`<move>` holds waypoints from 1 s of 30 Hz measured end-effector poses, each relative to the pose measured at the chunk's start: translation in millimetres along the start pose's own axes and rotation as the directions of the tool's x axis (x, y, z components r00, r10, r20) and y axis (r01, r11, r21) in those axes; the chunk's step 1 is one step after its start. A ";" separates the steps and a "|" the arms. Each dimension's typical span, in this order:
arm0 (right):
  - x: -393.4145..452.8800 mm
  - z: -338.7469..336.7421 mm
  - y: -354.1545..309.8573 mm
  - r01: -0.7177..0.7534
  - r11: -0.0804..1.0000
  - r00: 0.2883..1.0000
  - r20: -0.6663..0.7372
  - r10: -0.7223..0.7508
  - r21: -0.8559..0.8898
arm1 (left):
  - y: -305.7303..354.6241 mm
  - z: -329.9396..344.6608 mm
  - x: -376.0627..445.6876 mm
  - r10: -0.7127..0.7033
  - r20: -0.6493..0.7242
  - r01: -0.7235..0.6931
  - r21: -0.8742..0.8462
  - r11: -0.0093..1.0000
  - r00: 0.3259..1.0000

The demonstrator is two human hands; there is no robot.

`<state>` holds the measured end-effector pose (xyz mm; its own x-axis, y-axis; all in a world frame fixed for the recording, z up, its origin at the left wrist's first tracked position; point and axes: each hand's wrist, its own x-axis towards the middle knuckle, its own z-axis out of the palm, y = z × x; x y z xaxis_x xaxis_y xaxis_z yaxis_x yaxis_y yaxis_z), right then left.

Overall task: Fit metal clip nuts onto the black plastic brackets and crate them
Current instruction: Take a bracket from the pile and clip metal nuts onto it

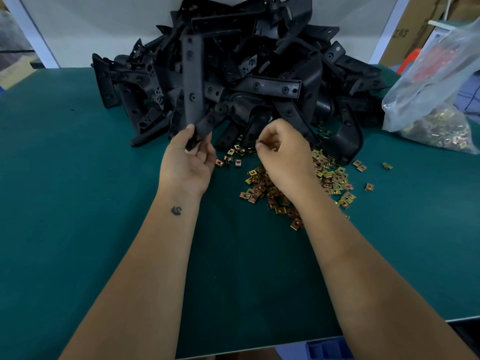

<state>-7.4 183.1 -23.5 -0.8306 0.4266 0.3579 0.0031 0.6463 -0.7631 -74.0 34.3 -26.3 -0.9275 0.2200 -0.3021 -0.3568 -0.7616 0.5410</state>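
Early going, by the look of it: the left hand (191, 162) grips one black bracket (192, 84) upright at centre frame, while the right hand (281, 149) has its fingers pinched on a clip nut (274, 149). A large bracket pile (259, 74) waits behind; loose nuts (335, 178) scatter across the green desk (78, 203). Cardboard boxes (415, 27) stand upper right.

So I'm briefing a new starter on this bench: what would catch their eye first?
The big heap of black plastic brackets at the back of the green table. Then the scatter of brass-coloured metal clip nuts in front of it, where the left hand holds a long bracket upright.
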 end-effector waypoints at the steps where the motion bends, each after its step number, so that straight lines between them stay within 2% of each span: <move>1: -0.7 -0.2 -2.4 -0.016 0.995 1.000 -0.009 0.017 0.101 | -1.3 0.7 -1.1 -0.013 0.005 0.013 -0.001 1.000 1.000; 3: -2.1 0.1 -6.4 -0.033 0.976 0.999 -0.008 0.036 0.217 | -3.4 2.5 -3.2 -0.031 0.012 0.031 -0.001 1.000 0.999; 6: -3.1 1.7 -10.2 -0.060 0.955 0.998 0.023 0.056 0.290 | -5.9 5.1 -5.8 -0.048 0.069 0.048 0.011 0.999 0.996; 10: -4.1 3.5 -11.2 -0.142 0.918 0.990 0.053 0.132 0.371 | -9.5 8.0 -7.5 -0.079 0.185 0.060 0.103 0.993 0.980; 15: -2.0 1.0 -9.0 -0.181 0.817 0.983 0.067 0.173 0.547 | -16.0 9.2 -8.8 -0.132 0.238 0.082 0.208 0.975 0.962; 21: 1.9 -2.7 -6.0 -0.287 0.573 0.954 0.179 0.239 0.767 | -15.4 7.0 -7.9 -0.131 0.310 0.049 0.260 0.964 0.942; 30: 3.4 -5.4 -4.0 -0.340 0.399 0.932 0.249 0.263 0.851 | -15.0 6.2 -7.7 -0.139 0.352 0.028 0.301 0.953 0.926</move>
<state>-7.2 185.4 -16.3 -0.9120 0.4101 -0.0014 -0.1900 -0.4257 -0.8847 -62.2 47.8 -27.2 -0.8481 0.5240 -0.0783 -0.3999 -0.5361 0.7435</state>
